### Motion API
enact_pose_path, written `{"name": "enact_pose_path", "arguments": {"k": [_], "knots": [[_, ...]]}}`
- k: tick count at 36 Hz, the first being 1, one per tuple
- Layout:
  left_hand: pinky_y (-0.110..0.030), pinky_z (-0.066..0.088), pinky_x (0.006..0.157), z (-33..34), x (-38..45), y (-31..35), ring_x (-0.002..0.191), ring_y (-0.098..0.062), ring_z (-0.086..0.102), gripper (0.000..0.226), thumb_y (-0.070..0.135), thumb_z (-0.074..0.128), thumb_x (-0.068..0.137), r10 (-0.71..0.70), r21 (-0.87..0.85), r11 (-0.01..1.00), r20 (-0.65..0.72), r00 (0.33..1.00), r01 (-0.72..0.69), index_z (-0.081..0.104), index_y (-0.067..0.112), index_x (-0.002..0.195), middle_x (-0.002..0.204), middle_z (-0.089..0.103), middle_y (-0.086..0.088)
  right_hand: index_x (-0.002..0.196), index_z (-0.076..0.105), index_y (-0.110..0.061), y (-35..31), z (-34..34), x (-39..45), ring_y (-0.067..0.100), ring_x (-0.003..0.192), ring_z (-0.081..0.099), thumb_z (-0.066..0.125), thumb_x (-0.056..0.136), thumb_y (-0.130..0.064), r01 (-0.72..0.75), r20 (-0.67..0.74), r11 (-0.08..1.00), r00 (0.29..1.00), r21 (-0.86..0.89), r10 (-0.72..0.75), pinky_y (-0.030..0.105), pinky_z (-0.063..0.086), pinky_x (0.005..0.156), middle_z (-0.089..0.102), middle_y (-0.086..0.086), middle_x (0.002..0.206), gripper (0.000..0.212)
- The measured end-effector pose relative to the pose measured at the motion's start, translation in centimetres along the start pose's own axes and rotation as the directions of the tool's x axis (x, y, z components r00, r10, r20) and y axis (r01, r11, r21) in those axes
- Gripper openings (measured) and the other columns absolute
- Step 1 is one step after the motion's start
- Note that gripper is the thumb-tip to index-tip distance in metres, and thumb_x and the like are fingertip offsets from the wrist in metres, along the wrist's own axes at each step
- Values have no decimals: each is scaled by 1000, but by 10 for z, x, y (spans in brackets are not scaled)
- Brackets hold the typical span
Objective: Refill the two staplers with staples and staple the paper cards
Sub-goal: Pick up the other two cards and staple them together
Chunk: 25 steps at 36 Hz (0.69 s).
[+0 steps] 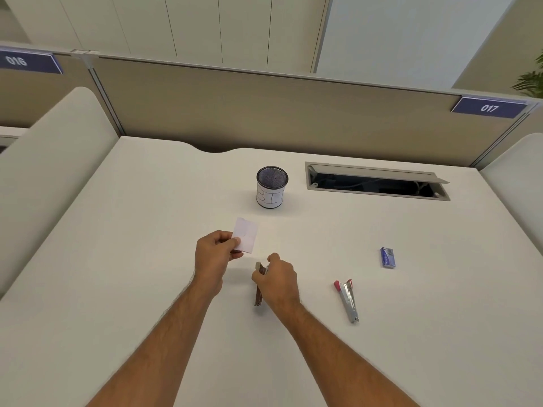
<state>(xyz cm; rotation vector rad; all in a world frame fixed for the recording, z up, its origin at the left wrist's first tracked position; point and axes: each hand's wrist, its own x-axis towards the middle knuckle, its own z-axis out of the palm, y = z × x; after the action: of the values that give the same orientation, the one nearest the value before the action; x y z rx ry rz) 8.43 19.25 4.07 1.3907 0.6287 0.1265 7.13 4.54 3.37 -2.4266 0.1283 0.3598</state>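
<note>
Right now the paper cards [246,235] sit pinched in the left hand [214,254], just above the brown stapler [259,286] on the desk [117,230], which the right hand [279,279] grips at its front end. Prob best to feed the cards' corner fully into the stapler mouth, square, then press firm w/ the right; pink stapler [347,301] & staple box [388,257] lie well apart to the right

Your two forearms are bare and hairy, no sleeves in view; left hand [213,254] and right hand [277,279] wear nothing.
</note>
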Motion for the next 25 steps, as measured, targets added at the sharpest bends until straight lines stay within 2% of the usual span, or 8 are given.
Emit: {"name": "enact_pose_path", "arguments": {"k": [6, 15, 20, 25], "knots": [[-33, 62, 73, -8, 4, 2, 75, -26, 70, 4, -1, 71, 90, 9, 11, 1000, 12, 1000, -10, 73, 1, 87, 95, 75, -16, 106, 48, -14, -3, 12, 1, 27, 85, 66, 60, 93, -27, -8, 6, 998, 1000, -66, 9, 32, 48, 62, 66, 6, 95, 23], [-33, 63, 74, -13, 11, 4, 74, -25, 70, 6, 0, 71, 90, 7, 44, 999, 46, 999, -9, 74, 3, 86, 93, 76, -15, 118, 42, -15, -2, 18, 5, 29, 84, 66, 61, 93, -28, -5, 0, 987, 1000, -162, 5, 32, 47, 62, 66, 8, 98, 34], [-33, 63, 73, -9, 12, 6, 70, -23, 70, 7, 2, 72, 88, 5, 90, 996, 57, 998, -10, 74, 6, 83, 85, 75, -10, 116, 41, -16, 1, 18, 6, 29, 86, 67, 63, 92, -37, -32, -3, 984, 999, -177, 32, 41, 59, 73, 67, 7, 100, 38], [-29, 60, 67, -3, 11, 5, 72, -17, 69, 10, 7, 71, 88, 75, 241, 966, 63, 995, -88, 73, 14, 81, 79, 75, 2, 129, 41, -20, 1, 9, 8, 26, 101, 65, 64, 91, -54, -37, -49, 991, 998, -128, 31, 36, 54, 81, 62, 3, 113, 56]]}}
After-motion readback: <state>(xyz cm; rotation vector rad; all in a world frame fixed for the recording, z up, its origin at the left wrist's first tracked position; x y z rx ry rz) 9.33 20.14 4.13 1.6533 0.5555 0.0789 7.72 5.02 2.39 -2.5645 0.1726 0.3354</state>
